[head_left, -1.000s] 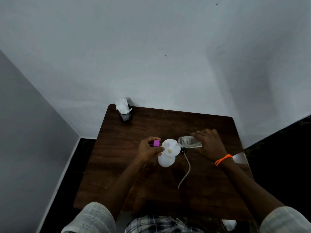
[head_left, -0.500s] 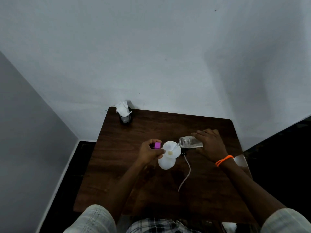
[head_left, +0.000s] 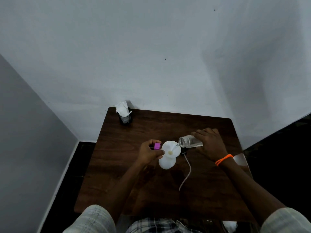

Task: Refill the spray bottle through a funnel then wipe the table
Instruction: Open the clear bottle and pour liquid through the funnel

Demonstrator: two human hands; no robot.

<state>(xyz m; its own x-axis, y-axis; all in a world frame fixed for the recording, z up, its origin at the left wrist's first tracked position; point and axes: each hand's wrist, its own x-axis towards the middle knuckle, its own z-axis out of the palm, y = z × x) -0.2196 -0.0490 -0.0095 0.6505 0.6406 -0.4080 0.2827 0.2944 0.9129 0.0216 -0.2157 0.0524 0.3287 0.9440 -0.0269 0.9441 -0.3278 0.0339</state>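
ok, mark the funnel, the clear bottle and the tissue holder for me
funnel [head_left: 170, 149], head view, on the inner cone of the bowl.
clear bottle [head_left: 189, 141], head view, on the bare side near its mouth.
tissue holder [head_left: 125, 118], head view, on the black mesh wall.

R hand [head_left: 210, 144] tips clear bottle [head_left: 190, 141] into white funnel [head_left: 171, 148] on spray bottle [head_left: 166, 163]; L hand [head_left: 149, 153] steadies funnel rim.

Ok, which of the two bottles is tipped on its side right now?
The clear bottle in the right hand: it is held near horizontal, mouth over the funnel. The white spray bottle stands upright under that funnel, steadied by the left hand.
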